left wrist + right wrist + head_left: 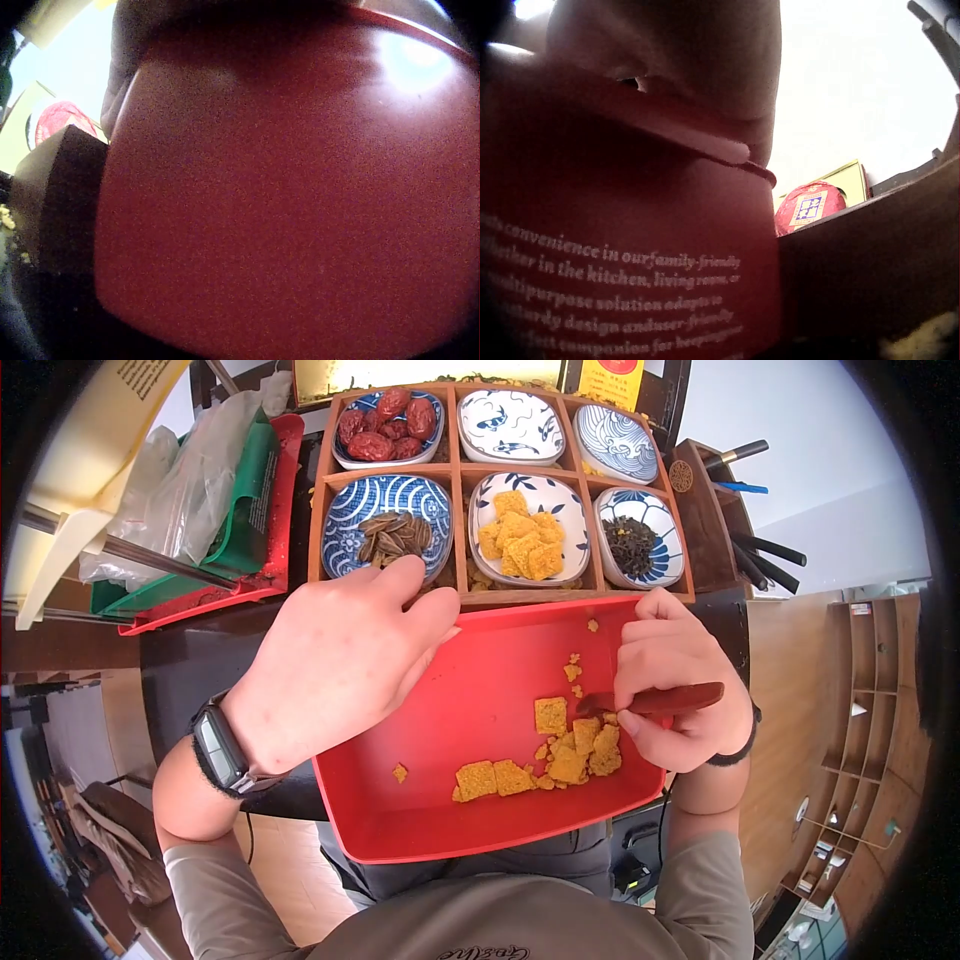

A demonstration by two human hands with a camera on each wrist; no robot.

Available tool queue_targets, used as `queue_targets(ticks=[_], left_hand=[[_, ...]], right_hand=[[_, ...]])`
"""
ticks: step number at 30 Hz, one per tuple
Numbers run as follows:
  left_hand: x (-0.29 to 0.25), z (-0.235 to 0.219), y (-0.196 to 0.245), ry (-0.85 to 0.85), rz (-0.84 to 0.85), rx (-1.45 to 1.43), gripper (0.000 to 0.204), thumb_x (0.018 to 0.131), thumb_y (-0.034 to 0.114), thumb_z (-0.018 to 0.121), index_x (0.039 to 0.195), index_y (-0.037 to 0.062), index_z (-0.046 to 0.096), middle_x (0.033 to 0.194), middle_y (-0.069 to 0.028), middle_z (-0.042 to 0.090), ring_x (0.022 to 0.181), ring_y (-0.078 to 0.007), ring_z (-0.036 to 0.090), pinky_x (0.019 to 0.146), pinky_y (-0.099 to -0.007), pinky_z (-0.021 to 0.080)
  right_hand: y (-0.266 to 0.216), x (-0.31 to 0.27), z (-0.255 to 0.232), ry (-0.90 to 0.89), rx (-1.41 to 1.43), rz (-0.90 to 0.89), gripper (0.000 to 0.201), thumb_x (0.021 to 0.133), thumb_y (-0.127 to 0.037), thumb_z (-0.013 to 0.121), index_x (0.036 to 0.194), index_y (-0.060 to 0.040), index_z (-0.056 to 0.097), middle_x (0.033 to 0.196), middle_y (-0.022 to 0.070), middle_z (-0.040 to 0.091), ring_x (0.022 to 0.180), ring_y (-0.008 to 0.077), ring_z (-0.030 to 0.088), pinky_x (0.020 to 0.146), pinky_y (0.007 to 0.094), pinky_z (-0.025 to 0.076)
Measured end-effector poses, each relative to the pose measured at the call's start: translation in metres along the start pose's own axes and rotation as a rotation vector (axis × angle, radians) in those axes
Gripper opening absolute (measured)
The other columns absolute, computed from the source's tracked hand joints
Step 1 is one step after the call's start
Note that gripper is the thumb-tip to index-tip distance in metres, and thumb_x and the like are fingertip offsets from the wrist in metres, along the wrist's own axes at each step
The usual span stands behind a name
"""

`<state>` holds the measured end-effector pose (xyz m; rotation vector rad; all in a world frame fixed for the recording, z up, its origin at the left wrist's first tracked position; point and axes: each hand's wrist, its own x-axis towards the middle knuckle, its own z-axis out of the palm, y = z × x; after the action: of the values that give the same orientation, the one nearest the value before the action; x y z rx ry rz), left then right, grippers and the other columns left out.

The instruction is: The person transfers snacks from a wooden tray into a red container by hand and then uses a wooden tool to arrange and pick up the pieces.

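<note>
Pinching a reddish-brown utensil point(680, 698) between thumb and fingers of the right hand point(682, 652), toward three o'clock over a red tray point(460, 690). Note yellow crackers point(567, 763) heaped inside at four o'clock, just beside the utensil's tip. Impossible to tell the hold of the left hand point(335, 650), laid across the tray's rim at ten o'clock with fingertips hidden. Could crush the seemingly brittle pieces by pressing too hard, scatter crumbs point(573, 672) by flicking, or spill everything by tilting the tray.

Beyond, find a wooden box point(461, 510) at twelve o'clock, with more crackers in a leaf-patterned dish point(577, 520), dates point(372, 447) at eleven, tea leaves point(628, 543) at one. Reckon with the tray's far wall as an obstacle before that dish, and with a green container point(262, 475) between ten and eleven.
</note>
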<state>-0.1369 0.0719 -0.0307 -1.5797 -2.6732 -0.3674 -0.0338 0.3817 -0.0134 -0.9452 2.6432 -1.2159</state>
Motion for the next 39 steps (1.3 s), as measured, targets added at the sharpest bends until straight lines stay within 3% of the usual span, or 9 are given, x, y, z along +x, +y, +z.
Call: queue_targets(ticks=[5, 8, 11, 29, 32, 39], left_hand=[[0.0, 0.0, 0.0, -0.002, -0.008, -0.003, 0.018, 0.096, 0.019, 0.074, 0.101, 0.0064, 0.062, 0.093, -0.0137, 0.059, 0.083, -0.0364, 0.068, 0.068, -0.0469, 0.057], [0.0, -0.001, 0.0, 0.007, -0.001, -0.005, 0.018, 0.096, 0.019, 0.074, 0.101, 0.0065, 0.062, 0.093, -0.0136, 0.059, 0.082, -0.0364, 0.068, 0.068, -0.0467, 0.057], [0.0, 0.0, 0.001, 0.014, -0.007, -0.002, 0.018, 0.096, 0.018, 0.075, 0.1, 0.0066, 0.061, 0.093, -0.0136, 0.058, 0.082, -0.0365, 0.068, 0.067, -0.0466, 0.057], [0.0, 0.0, 0.001, 0.004, -0.004, -0.004, 0.019, 0.097, 0.019, 0.074, 0.101, 0.0065, 0.061, 0.094, -0.0141, 0.058, 0.08, -0.0371, 0.067, 0.066, -0.0466, 0.056], [0.0, -0.001, 0.001, 0.006, -0.002, -0.005, 0.018, 0.097, 0.019, 0.074, 0.101, 0.0064, 0.061, 0.094, -0.0141, 0.058, 0.08, -0.0371, 0.067, 0.066, -0.0466, 0.056], [0.0, -0.001, 0.002, 0.004, -0.007, -0.004, 0.018, 0.097, 0.019, 0.073, 0.101, 0.0063, 0.061, 0.093, -0.0142, 0.057, 0.08, -0.0373, 0.067, 0.066, -0.0469, 0.055]], right_hand=[[0.005, 0.001, 0.008, -0.039, -0.018, -0.068, 0.017, 0.066, -0.009, 0.073, 0.081, -0.0138, 0.067, 0.075, -0.0017, 0.062, 0.065, 0.0223, 0.052, 0.082, 0.042, 0.033], [0.0, 0.003, 0.001, -0.149, 0.018, -0.072, 0.018, 0.074, -0.007, 0.074, 0.087, -0.0145, 0.064, 0.076, -0.0007, 0.056, 0.071, 0.0252, 0.054, 0.08, 0.0401, 0.036], [0.001, 0.003, 0.002, -0.162, 0.055, -0.088, 0.018, 0.072, -0.007, 0.074, 0.086, -0.0146, 0.064, 0.075, -0.0004, 0.055, 0.07, 0.0253, 0.053, 0.079, 0.0398, 0.035], [0.003, 0.001, -0.003, -0.072, 0.078, -0.055, 0.018, 0.068, -0.007, 0.073, 0.081, -0.0146, 0.063, 0.073, -0.0017, 0.059, 0.066, 0.0253, 0.054, 0.078, 0.0393, 0.036], [0.004, -0.002, 0.008, 0.02, 0.042, 0.007, 0.02, 0.057, -0.007, 0.066, 0.073, -0.0143, 0.059, 0.068, -0.0044, 0.056, 0.061, 0.0221, 0.047, 0.079, 0.041, 0.032], [0.003, 0.0, 0.005, -0.097, -0.008, -0.011, 0.02, 0.059, -0.005, 0.067, 0.075, -0.014, 0.061, 0.066, -0.0054, 0.055, 0.058, 0.0216, 0.047, 0.079, 0.0402, 0.033]])
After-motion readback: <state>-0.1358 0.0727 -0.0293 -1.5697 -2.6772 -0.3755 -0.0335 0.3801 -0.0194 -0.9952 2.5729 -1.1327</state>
